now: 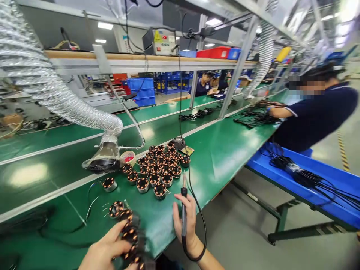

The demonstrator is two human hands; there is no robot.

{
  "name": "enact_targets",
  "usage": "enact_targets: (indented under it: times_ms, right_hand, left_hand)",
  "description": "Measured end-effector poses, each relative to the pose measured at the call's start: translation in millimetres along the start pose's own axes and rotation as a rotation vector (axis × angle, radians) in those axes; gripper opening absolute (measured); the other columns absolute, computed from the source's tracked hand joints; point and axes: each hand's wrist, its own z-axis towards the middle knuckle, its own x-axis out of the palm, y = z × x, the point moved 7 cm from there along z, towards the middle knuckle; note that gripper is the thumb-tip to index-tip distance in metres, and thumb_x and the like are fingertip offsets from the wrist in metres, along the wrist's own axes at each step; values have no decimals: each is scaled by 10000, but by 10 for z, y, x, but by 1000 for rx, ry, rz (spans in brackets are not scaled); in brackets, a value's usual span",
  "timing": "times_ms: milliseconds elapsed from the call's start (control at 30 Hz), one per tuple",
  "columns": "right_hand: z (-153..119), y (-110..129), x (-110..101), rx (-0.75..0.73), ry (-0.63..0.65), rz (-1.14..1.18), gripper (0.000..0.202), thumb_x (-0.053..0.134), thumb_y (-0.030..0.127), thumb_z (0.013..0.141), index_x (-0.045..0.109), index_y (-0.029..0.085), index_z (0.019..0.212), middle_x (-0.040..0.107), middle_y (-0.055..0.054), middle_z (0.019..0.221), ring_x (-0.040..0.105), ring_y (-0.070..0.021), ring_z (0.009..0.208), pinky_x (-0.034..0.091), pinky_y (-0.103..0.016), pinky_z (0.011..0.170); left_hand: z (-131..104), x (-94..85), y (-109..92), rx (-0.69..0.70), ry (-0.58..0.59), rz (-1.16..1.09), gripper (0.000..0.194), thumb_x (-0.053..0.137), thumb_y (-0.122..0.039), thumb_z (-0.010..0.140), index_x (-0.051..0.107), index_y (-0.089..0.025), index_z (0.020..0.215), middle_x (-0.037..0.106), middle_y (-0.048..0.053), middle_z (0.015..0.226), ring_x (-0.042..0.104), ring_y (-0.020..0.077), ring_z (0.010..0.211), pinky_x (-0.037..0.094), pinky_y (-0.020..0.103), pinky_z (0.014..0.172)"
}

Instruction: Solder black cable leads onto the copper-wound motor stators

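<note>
Low in the view, my left hand (108,245) has its fingers around a row of copper-wound ring coils (131,234), blurred at the right side. My right hand (187,219) holds a soldering iron (184,202) upright, its tip pointing away from me and its black cable looping below the wrist. A cluster of similar coils (154,168) stands on the green bench beyond both hands. One separate coil (109,184) sits to the left of the cluster, and another coil (116,209) is just past my left hand.
A fume extraction hood (102,159) hangs at the left on a silver duct. Behind the coils are a small round container (128,157) and a soldering stand (180,144). At the right, a person (317,108) handles black cables; a blue tray (309,180) holds more cables.
</note>
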Motion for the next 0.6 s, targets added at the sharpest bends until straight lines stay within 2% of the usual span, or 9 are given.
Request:
enact_targets:
  times_ms: [67, 133, 200, 267, 367, 500, 600]
  right_hand:
    - [3, -17, -22, -15, -23, -3, 282, 555, 124, 901, 571, 203, 1171, 626, -78, 1042, 585, -218, 1039, 518, -405, 890]
    - [2, -45, -39, -15, -34, -1, 289, 560, 134, 905, 562, 195, 1188, 645, -84, 1052, 574, -225, 1052, 489, -432, 920]
    - [-2, -84, -51, -4, -36, 13, 289, 564, 147, 909, 560, 185, 1195, 656, -90, 1061, 574, -228, 1056, 467, -442, 937]
    - [-9, -124, -62, 3, -40, 30, 282, 572, 170, 910, 566, 174, 1193, 667, -96, 1054, 578, -234, 1058, 458, -450, 941]
    - [-18, -182, -67, 7, -55, 36, 278, 605, 228, 901, 587, 155, 1168, 692, -103, 1000, 579, -253, 1042, 440, -475, 950]
    - [10, -242, -35, 30, -98, 124, 282, 669, 240, 849, 618, 145, 1110, 704, -110, 907, 587, -271, 986, 446, -463, 909]
    - [63, -215, -1, -3, -109, 145, 264, 691, 230, 820, 644, 139, 1064, 697, -99, 813, 595, -256, 843, 453, -444, 846]
  left_hand:
    - [172, 175, -167, -89, 73, -39, 88, 768, -317, 628, 768, -399, 659, 675, -79, 1257, 676, 252, 1058, 561, 317, 866]
    - [389, 301, -290, -158, 121, -51, 59, 738, -330, 673, 749, -334, 615, 710, -1, 1160, 701, 238, 945, 558, 306, 819]
    - [587, 367, -337, -211, 130, -9, 134, 716, -351, 713, 730, -278, 601, 712, 60, 1053, 700, 219, 813, 544, 305, 744]
    - [758, 385, -318, -257, 108, 79, 181, 697, -374, 742, 731, -237, 629, 692, 95, 1005, 688, 215, 752, 522, 313, 711]
    - [1012, 365, -249, -309, 78, 166, 245, 679, -425, 766, 750, -198, 709, 679, 123, 953, 686, 245, 773, 516, 335, 710]
    - [1377, 303, -156, -354, 68, 154, 297, 719, -439, 742, 765, -154, 811, 698, 173, 912, 688, 306, 859, 534, 370, 729]
    - [1523, 273, -165, -342, 58, 118, 319, 753, -429, 723, 759, -130, 835, 702, 185, 906, 687, 330, 895, 546, 381, 735]
